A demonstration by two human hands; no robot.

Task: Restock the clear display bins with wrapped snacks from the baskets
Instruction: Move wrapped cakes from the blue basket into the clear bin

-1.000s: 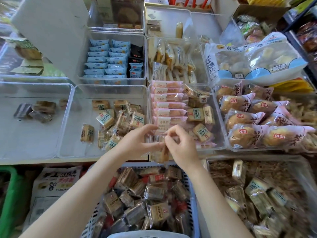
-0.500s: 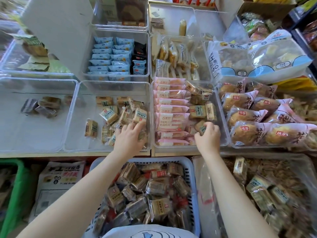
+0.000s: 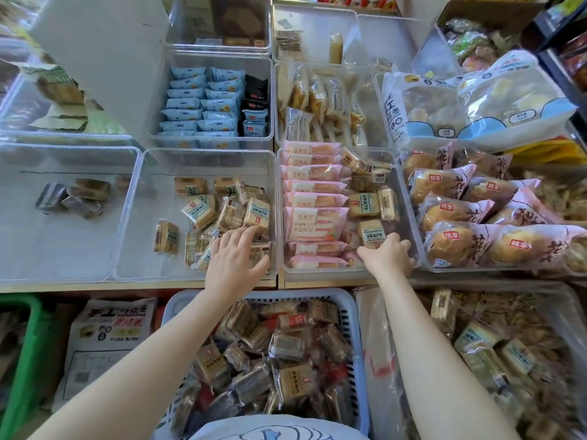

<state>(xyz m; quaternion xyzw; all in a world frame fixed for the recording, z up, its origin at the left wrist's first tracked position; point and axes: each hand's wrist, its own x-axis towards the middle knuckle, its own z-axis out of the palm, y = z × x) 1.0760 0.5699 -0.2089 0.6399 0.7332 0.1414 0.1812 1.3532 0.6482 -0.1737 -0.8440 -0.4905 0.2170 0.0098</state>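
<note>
Presently we log: left hand (image 3: pixel 236 262) spread flat on snack packets (image 3: pixel 219 217) in centre bin (image 3: pixel 133 217); right hand (image 3: pixel 389 257) in neighbouring bin (image 3: pixel 409 217), grasp indiscernible; basket (image 3: pixel 357 312) below, handy for refills.

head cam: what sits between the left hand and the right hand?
In the head view, between the left hand and right hand: the abutting clear walls of the two bins, then stacked pink-wrapped packs.

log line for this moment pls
step: restocking | left hand: open, on small wrapped snacks in clear bin | right hand: in pink-pack bin, grip unclear | source: blue basket
</note>
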